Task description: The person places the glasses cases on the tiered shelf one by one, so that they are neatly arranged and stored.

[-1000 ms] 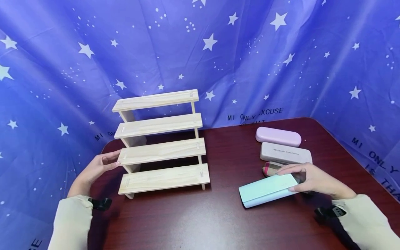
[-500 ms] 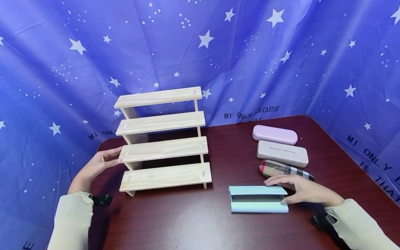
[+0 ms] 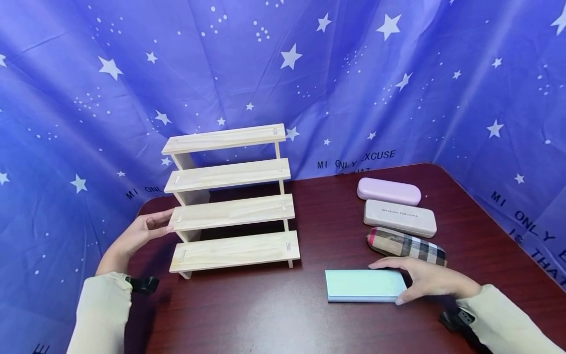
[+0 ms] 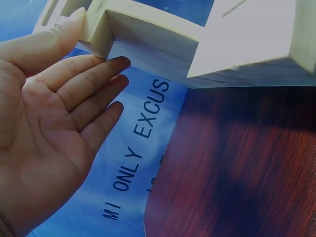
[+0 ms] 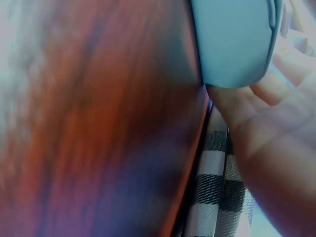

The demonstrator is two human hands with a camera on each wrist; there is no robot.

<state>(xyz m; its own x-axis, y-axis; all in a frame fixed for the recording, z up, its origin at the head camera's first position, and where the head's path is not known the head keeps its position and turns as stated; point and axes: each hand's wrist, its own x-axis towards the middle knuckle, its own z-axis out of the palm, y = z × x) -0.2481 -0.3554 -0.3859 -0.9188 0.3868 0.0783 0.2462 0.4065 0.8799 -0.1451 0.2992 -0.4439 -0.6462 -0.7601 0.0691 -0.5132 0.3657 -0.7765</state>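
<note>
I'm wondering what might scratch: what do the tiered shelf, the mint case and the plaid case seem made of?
Tiered shelf: pale wood, apparently unvarnished; grain and joint ends show.
Mint case: smooth, satin surface, perhaps leatherette or plastic over something stiff, given its crisp edges.
Plaid case: probably matte woven fabric; the right wrist view shows weave-like texture.

Here the right grip (image 3: 431, 281) covers part of the mint case (image 3: 362, 282), its faint marking (image 3: 392, 290) too small to read, while the near side of the bench (image 3: 247, 324) is cut off in the head view and its grain (image 5: 84, 128) blurs in the right wrist view.
</note>
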